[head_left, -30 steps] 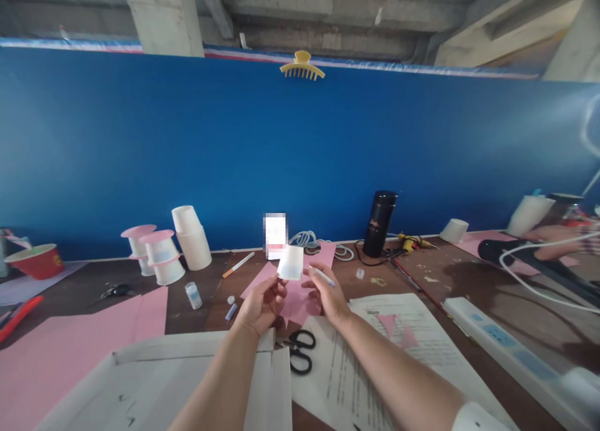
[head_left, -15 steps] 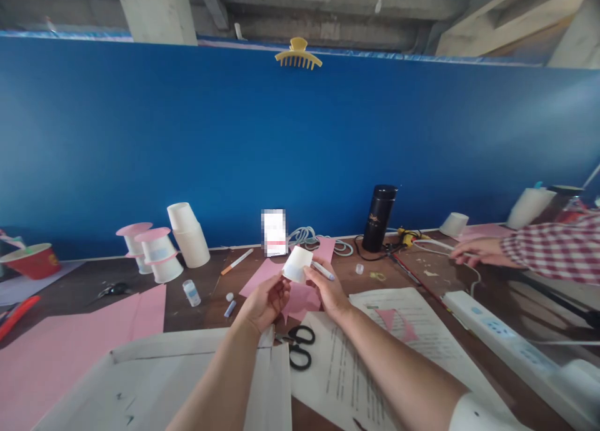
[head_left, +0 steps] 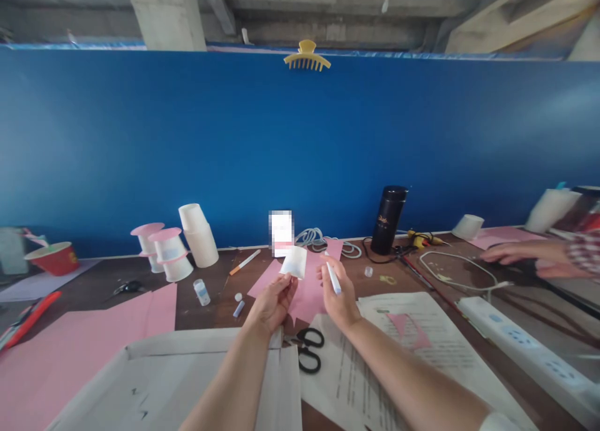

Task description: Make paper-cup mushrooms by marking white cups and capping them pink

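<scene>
Pinched at its lower edge by my left hand is a small white paper cup, tilted, with a faint bluish patch on its side. My right hand is closed around a white marker with a pale purple end, a short way to the right of the cup. Pink paper with cut edges lies beneath both hands. Black-handled scissors rest below them on the papers, their blades partly hidden. A small purple cap lies left of my left hand.
White cups with pink discs, stacked plain cups and a phone stand along the blue partition. On the right are a black flask, a power strip and another person's hand.
My right hand has come away from the cup to the right with the marker, leaving the cup in my left hand alone. The other person's hand has moved right; the view has shifted slightly.
</scene>
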The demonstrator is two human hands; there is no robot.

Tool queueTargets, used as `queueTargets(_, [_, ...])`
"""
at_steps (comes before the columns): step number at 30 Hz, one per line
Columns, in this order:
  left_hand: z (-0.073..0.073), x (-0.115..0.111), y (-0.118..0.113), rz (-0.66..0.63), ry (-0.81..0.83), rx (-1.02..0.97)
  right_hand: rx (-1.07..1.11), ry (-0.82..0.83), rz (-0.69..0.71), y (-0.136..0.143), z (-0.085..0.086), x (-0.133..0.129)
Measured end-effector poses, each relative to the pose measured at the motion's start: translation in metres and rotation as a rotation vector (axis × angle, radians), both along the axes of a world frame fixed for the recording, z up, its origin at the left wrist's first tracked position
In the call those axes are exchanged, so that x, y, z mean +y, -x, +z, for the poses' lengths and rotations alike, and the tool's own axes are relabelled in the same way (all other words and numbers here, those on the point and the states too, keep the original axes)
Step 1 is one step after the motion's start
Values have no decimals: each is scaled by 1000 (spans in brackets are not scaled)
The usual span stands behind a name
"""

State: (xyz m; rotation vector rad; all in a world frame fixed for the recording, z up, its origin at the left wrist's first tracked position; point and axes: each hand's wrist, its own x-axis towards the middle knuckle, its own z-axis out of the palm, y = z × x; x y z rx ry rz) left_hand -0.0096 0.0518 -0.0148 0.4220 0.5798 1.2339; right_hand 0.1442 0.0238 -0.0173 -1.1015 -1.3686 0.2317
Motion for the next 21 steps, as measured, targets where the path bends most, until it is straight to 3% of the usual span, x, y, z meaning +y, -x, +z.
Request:
queueTargets(5, [0,1,-1,-5,-40,-1,-357,-171,77,9,6,-14])
queueTargets(12, [-3,0,-2,-61,-139,6,-343,-182,79,13,8,-16])
queueTargets(21, [-3,1,-3,-85,-202,57,-474,-188,-30,13,9,-16])
